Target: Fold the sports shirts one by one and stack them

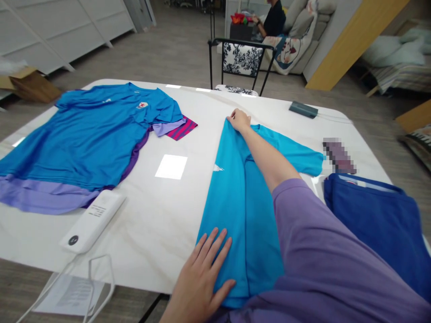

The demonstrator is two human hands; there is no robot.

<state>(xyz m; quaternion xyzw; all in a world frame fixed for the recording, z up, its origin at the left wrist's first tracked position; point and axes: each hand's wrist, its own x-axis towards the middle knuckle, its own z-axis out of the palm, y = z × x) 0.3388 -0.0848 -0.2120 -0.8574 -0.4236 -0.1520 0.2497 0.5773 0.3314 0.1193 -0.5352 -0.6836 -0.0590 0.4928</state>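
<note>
A turquoise shirt (235,211) lies folded lengthwise on the white table (161,224), one sleeve sticking out to the right. My left hand (202,273) rests flat on its near hem, fingers spread. My right hand (239,120) reaches to the far end and pinches the shirt's top edge near the collar. My purple sleeve (323,255) covers part of the shirt.
A stack of shirts, blue on top over purple ones (84,139), lies at the left. A dark blue shirt (380,220) is at the right. A white device (92,220) and a clear stand (77,287) sit near the front edge, a grey case (303,109) far right. A chair (240,63) stands behind the table; a person (272,18) sits further back.
</note>
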